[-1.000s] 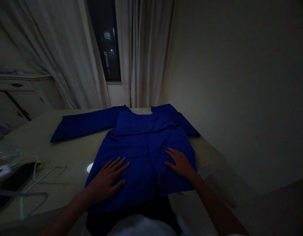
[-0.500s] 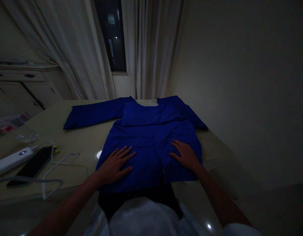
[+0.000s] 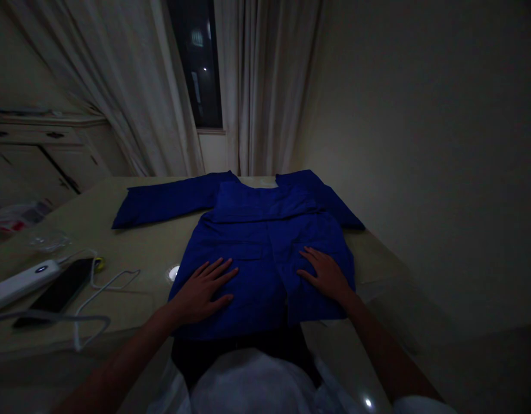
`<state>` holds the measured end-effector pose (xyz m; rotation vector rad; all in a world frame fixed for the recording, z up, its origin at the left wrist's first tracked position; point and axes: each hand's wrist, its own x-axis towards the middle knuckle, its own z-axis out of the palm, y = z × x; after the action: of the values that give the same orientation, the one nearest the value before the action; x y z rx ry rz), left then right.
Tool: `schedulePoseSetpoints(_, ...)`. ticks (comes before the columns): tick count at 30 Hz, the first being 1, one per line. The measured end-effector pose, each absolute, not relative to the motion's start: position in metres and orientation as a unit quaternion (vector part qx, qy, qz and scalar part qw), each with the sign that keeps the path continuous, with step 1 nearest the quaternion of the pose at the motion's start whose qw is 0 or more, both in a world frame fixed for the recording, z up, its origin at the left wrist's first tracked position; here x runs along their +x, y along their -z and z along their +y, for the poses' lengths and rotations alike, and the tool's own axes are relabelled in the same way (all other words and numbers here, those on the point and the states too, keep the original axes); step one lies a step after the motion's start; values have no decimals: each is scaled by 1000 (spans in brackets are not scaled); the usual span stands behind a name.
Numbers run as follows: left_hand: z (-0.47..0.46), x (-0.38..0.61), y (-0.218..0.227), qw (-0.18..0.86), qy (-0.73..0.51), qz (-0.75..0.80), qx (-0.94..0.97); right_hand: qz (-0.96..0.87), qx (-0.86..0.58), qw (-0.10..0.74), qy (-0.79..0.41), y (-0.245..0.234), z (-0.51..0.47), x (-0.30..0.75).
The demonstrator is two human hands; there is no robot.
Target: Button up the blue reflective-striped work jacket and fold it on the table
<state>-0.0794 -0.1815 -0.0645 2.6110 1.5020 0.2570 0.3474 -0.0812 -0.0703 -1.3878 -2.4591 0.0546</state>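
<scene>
A dark blue jacket (image 3: 252, 290) lies spread on the table, its lower edge hanging at the side near me. Its left sleeve reaches out flat to the left, and the other angles away to the right at the back. The upper part looks folded over, with a crease running across. My left hand (image 3: 203, 290) rests flat on the lower left of the jacket, fingers spread, below a pocket flap. On the lower right, my right hand (image 3: 323, 273) lies palm down with its fingers apart. Neither hand grips the cloth.
On the table (image 3: 157, 244) at the left are a white power strip (image 3: 24, 284), a black phone (image 3: 61, 293), a white cable (image 3: 93, 299) and a clear plastic item (image 3: 47, 238). Curtains (image 3: 265, 86) hang behind, a cabinet (image 3: 41, 155) stands back left, and a wall (image 3: 420, 144) rises at right.
Both hands stay flat in the same spots on the jacket. The whole view has shifted very slightly; nothing else visibly differs.
</scene>
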Motion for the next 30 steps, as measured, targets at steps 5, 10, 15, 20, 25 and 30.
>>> schedulePoseSetpoints(5,-182,-78,64,64,-83,497,861,-857,-488,164,-25,70,-86,347)
schedulePoseSetpoints(10,-182,-78,66,60,-85,498,861,-834,-507,193,-98,63,-63,351)
schedulePoseSetpoints(15,-183,-78,68,49,-104,489,864,-732,-594,317,-104,32,37,336)
schedulePoseSetpoints(20,-186,-77,64,61,-103,494,861,-617,-730,286,-72,12,127,303)
schedulePoseSetpoints(25,-187,-76,61,97,-111,498,855,-562,-798,197,-85,10,150,289)
schedulePoseSetpoints(30,-188,-75,60,129,-132,499,847,-623,-732,251,-114,-49,164,243)
